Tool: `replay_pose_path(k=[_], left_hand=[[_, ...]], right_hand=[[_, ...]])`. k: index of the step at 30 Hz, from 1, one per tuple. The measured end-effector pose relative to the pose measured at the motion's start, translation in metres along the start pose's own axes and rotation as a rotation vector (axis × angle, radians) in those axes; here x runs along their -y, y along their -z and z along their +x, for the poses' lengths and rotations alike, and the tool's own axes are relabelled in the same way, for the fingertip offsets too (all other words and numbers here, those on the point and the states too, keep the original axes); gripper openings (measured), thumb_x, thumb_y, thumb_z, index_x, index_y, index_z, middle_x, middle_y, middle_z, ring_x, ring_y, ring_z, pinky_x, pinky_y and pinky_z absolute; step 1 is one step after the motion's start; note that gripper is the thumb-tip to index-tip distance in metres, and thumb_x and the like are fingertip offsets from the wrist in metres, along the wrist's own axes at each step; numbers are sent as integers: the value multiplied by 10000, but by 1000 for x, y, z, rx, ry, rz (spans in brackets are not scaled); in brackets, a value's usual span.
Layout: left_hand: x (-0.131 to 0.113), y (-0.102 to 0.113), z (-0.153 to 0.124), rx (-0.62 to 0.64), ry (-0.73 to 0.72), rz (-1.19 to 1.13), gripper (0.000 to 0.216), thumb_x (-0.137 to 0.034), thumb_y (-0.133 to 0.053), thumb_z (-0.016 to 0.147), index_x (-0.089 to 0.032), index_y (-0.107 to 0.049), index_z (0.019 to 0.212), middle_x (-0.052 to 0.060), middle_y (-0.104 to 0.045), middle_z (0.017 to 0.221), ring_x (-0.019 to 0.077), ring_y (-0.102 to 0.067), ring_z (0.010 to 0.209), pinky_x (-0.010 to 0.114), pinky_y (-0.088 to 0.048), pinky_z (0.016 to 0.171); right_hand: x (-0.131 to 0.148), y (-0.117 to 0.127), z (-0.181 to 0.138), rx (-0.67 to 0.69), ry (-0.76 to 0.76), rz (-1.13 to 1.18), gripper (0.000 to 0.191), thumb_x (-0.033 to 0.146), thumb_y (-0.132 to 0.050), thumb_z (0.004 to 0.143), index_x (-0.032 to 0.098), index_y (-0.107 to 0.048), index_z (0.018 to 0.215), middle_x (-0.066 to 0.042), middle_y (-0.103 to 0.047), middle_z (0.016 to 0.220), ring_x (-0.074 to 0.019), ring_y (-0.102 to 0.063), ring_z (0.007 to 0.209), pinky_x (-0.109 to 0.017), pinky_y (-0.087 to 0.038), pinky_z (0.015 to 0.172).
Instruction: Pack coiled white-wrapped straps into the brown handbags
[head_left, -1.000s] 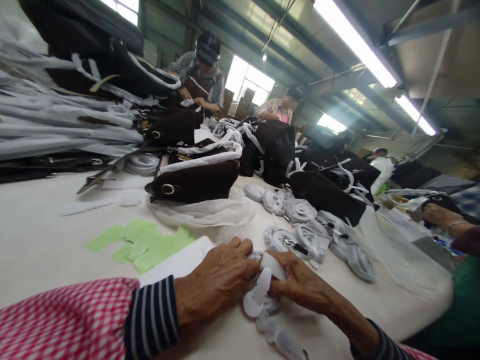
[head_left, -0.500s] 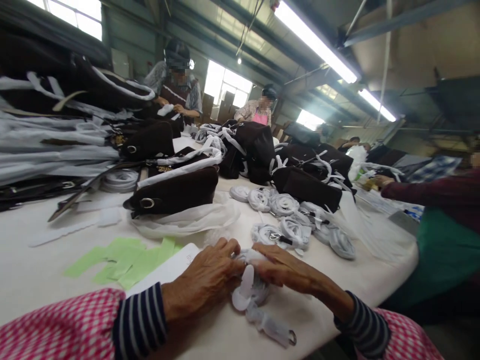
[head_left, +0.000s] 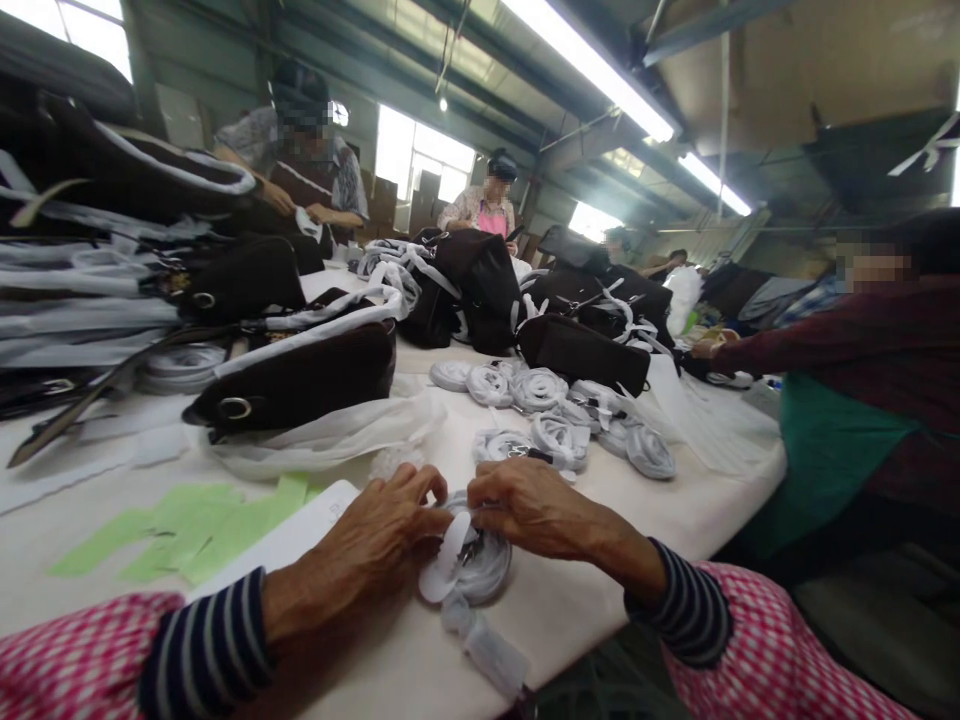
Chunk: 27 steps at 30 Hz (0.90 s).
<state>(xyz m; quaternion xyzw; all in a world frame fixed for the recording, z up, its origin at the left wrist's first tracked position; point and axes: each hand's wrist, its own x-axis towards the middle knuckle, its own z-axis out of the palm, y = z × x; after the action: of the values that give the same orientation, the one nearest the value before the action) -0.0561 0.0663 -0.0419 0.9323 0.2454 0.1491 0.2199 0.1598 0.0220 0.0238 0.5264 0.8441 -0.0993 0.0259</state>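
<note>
Head view: left hand [head_left: 375,535] and right hand [head_left: 525,505] meet at the near edge of the white worktop [head_left: 660,510]. Both are closed, fingertips pinching one coiled strap wrapped in white foam sheet [head_left: 480,570]. The coil rests on the worktop between the two hands, in contact with both. A loose white wrap tail [head_left: 487,645] trails from it toward the worktop edge. Metal hardware inside the coil is too small to identify.

Just left of the left hand: flat white card [head_left: 292,535], then scattered pale green paper pieces [head_left: 187,520]. Behind the hands: crumpled clear plastic bag [head_left: 330,440] with a dark brown handbag with a white-wrapped handle [head_left: 300,380] on top. Right of the bag: cluster of white-wrapped strap coils [head_left: 540,390], near but apart from the hands. More dark bags [head_left: 480,285] further back.

Far right: a co-worker in a maroon sleeve and green apron [head_left: 847,440], hand [head_left: 705,349] reaching onto the worktop, well apart from the coil.
</note>
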Motion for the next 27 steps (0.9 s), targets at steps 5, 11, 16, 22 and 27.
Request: replay_pose_path(k=[5, 11, 16, 22, 27], left_hand=[[1, -3, 0, -17, -28, 19, 277, -142, -541, 983, -299, -767, 1016, 40, -592, 1120, 229, -527, 976, 351, -357, 782], [2, -4, -2, -72, -80, -84, 267, -138, -513, 947, -267, -737, 1015, 42, -597, 1086, 217, -545, 958, 334, -389, 785], [8, -3, -4, -78, 38, -264, 200, -373, -509, 1021, -245, -662, 1028, 27, -610, 1068, 214, -566, 964, 332, -435, 837], [-2, 4, 15, -15, 117, 37, 279, -455, -546, 993, -187, -626, 984, 57, -630, 971, 244, -595, 871, 357, -419, 766], [-16, 3, 28, 84, 150, 303, 184, -335, -516, 988, -178, -596, 936, 79, -646, 921, 273, -628, 814, 364, -386, 693]], right_hand=[[18, 7, 15, 57, 102, -265, 153, 84, -574, 902, 160, -704, 873, -86, -722, 868, -234, -640, 843, -296, -311, 603], [5, -4, 23, 23, 93, -76, 149, 101, -626, 831, 168, -753, 869, -65, -752, 841, -206, -660, 798, -277, -335, 607], [-11, -16, 25, -56, 34, 219, 177, 45, -642, 737, 169, -756, 790, -15, -755, 788, -150, -654, 728, -234, -383, 651], [-15, -17, 26, -27, 63, 192, 188, 80, -634, 754, 181, -777, 821, -43, -769, 812, -183, -670, 777, -250, -412, 711], [-20, -13, 18, -16, 108, 248, 254, 53, -608, 782, 168, -792, 914, -57, -787, 913, -186, -687, 834, -247, -430, 754]])
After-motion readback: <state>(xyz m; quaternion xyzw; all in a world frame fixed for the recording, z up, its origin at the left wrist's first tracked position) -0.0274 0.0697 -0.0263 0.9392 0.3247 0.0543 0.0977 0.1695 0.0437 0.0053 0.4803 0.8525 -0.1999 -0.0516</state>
